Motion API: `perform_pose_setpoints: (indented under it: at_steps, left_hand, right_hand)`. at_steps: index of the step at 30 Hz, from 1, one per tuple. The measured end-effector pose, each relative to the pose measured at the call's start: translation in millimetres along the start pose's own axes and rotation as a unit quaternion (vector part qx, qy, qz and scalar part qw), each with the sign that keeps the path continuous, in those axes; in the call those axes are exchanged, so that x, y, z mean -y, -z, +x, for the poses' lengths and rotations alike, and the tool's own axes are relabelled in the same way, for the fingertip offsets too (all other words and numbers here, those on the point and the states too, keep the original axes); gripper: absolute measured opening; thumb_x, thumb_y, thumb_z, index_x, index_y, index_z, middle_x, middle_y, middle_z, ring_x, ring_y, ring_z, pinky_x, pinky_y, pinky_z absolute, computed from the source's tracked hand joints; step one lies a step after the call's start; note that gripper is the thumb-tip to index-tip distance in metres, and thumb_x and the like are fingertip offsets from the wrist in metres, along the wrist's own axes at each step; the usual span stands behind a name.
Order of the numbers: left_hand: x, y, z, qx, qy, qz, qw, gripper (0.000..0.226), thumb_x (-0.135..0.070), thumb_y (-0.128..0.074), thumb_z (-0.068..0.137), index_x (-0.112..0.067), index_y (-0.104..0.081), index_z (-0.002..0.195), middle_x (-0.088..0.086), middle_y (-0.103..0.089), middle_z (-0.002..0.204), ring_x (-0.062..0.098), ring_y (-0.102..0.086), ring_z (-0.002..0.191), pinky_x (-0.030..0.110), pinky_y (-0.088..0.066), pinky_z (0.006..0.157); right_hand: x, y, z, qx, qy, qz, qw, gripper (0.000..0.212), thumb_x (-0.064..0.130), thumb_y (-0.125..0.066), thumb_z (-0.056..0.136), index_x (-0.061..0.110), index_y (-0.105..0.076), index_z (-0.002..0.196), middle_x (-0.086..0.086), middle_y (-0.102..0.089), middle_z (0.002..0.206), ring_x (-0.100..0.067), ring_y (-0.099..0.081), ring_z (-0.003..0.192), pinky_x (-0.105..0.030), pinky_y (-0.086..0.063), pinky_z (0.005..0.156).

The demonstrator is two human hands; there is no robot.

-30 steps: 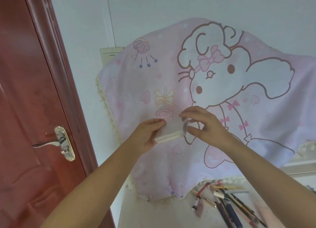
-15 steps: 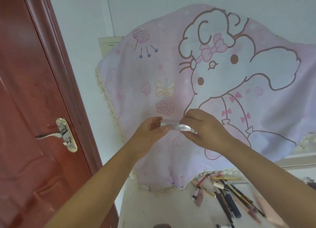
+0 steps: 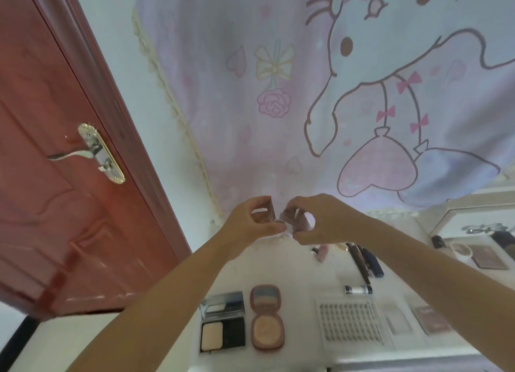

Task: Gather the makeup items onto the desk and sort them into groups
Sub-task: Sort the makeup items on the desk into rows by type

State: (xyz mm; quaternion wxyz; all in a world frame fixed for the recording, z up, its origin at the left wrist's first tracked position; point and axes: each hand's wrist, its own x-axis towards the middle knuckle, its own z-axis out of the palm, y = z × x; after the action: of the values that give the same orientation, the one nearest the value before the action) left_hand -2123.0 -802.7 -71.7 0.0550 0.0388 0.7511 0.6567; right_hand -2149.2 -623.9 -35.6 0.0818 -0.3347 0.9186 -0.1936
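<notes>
My left hand [image 3: 252,222] and my right hand [image 3: 320,221] hold a small clear makeup case [image 3: 278,217] between them above the white desk [image 3: 295,265]; its two halves look swung apart, one in each hand. On the desk below lie an open black powder compact [image 3: 223,323], an open pink round compact [image 3: 267,317], a sheet of false lashes [image 3: 349,324], two small palettes [image 3: 430,320], a short black-and-white tube [image 3: 358,289] and a bunch of pencils [image 3: 365,260].
A pink cartoon cloth [image 3: 306,93] hangs behind the desk. A red door [image 3: 55,176] with a metal handle [image 3: 92,151] stands at the left. A jar [image 3: 461,250] and a flat palette [image 3: 489,257] sit at the back right.
The view has tilted down, showing more of the desk. Both hands have lowered toward the desk, and the closed case they held level now appears split open between them.
</notes>
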Motion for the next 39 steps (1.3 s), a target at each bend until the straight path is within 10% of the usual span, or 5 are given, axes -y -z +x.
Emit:
perform_pose_setpoints:
  at_steps: [11,21,28,33,39]
  left_hand:
    - [50,-8,-12,0.001,0.055,-0.007,0.998,0.043,-0.001,-0.074,0.069,-0.038,-0.054,0.082,-0.018,-0.06,0.088,-0.007,-0.063,0.073,0.005,-0.048,0.058]
    - [95,0,-36,0.087,0.133,-0.07,0.985,0.057,0.015,-0.063,0.072,-0.035,-0.058,0.1,-0.021,-0.064,0.102,0.0,-0.065,0.093,0.018,-0.054,0.074]
    - [138,-42,-62,0.052,0.172,0.085,0.98,0.051,0.006,-0.066,0.073,-0.008,-0.056,0.121,0.011,-0.064,0.115,0.02,-0.063,0.099,0.025,-0.05,0.084]
    - [166,-82,-68,0.012,0.202,0.216,0.955,0.024,-0.007,-0.067,0.076,0.001,-0.064,0.098,0.017,-0.067,0.095,0.018,-0.058,0.081,0.03,-0.047,0.077]
    - [188,-121,-86,-0.078,0.262,0.171,0.947,0.021,-0.006,-0.062,0.081,-0.005,-0.062,0.102,0.011,-0.068,0.101,0.02,-0.062,0.092,0.012,-0.044,0.07]
  right_hand:
    - [-10,-50,3,0.079,0.008,-0.008,0.997,0.028,0.034,-0.055,0.061,0.023,-0.047,0.086,0.011,-0.06,0.079,-0.009,-0.052,0.07,-0.016,-0.037,0.063]
    - [-33,-84,4,0.141,-0.049,0.098,0.984,0.027,0.015,-0.055,0.08,0.013,-0.061,0.105,-0.001,-0.067,0.093,-0.015,-0.063,0.083,-0.02,-0.05,0.074]
    - [-80,-124,-10,0.095,-0.227,0.299,0.922,0.028,0.006,-0.047,0.09,0.009,-0.043,0.063,-0.003,-0.028,0.06,-0.005,-0.056,0.049,-0.035,-0.056,0.069]
    - [-97,-162,-14,0.152,-0.232,0.219,0.935,0.02,0.021,-0.044,0.094,0.01,-0.056,0.082,-0.004,-0.057,0.078,-0.021,-0.069,0.08,-0.013,-0.044,0.057]
    - [-105,-186,-8,0.201,-0.179,0.119,0.956,0.033,0.022,-0.043,0.095,-0.001,-0.056,0.115,-0.018,-0.059,0.119,-0.029,-0.053,0.11,-0.031,-0.037,0.091]
